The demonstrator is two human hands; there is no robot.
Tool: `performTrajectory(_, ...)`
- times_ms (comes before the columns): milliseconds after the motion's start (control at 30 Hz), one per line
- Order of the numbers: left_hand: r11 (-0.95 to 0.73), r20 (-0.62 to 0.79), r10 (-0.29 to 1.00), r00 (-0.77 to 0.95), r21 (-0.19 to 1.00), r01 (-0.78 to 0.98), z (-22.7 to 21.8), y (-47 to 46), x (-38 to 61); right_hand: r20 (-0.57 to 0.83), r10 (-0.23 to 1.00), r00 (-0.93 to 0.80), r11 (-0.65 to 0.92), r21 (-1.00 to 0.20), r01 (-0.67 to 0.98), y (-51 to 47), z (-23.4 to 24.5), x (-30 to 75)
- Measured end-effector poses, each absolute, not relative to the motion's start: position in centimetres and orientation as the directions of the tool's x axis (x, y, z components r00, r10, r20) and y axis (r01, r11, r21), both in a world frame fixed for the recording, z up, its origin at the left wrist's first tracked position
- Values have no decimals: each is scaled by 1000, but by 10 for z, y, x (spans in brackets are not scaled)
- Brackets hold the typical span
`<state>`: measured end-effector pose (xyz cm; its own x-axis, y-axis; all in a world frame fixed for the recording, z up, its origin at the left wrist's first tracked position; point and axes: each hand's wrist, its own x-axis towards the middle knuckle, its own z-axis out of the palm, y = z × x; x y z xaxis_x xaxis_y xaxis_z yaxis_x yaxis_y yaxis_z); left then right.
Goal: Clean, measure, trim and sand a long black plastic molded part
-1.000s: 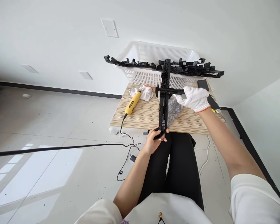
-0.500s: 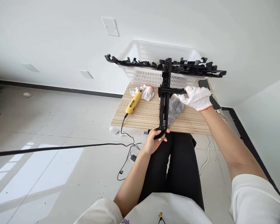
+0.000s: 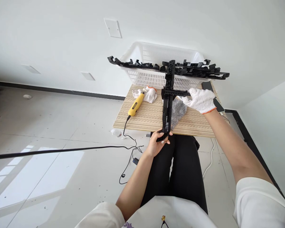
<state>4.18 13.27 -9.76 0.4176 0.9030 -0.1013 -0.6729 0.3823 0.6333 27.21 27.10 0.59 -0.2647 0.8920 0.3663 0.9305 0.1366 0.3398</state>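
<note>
A long black plastic part (image 3: pixel 168 104) with ribs and a side arm is held up over the table's front edge. Its lower end is gripped by my bare left hand (image 3: pixel 156 143), fingers wrapped round it. My right hand (image 3: pixel 201 100), in a white knit glove with an orange cuff, pinches the end of the side arm. Behind the part, a grey cloth (image 3: pixel 179 111) lies on the table, partly hidden. To the left rests a yellow corded rotary tool (image 3: pixel 136 104), its tip against another white glove (image 3: pixel 151 95).
A white plastic basket (image 3: pixel 146 77) stands at the back of the wood-striped table (image 3: pixel 142 122), with several black plastic parts (image 3: pixel 199 70) across its rim. A dark flat object (image 3: pixel 207 85) lies at the right. Black cables (image 3: pixel 133 147) run over the floor to the left.
Both hands keep their hold on the black plastic part, in nearly the same place. The view has shifted very slightly.
</note>
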Motion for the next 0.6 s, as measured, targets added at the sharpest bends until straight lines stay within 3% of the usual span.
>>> performTrajectory(600, 377, -101, 904, 415, 648, -662, -98, 133, 41, 497, 830, -254, 90, 330, 940, 278, 3, 274)
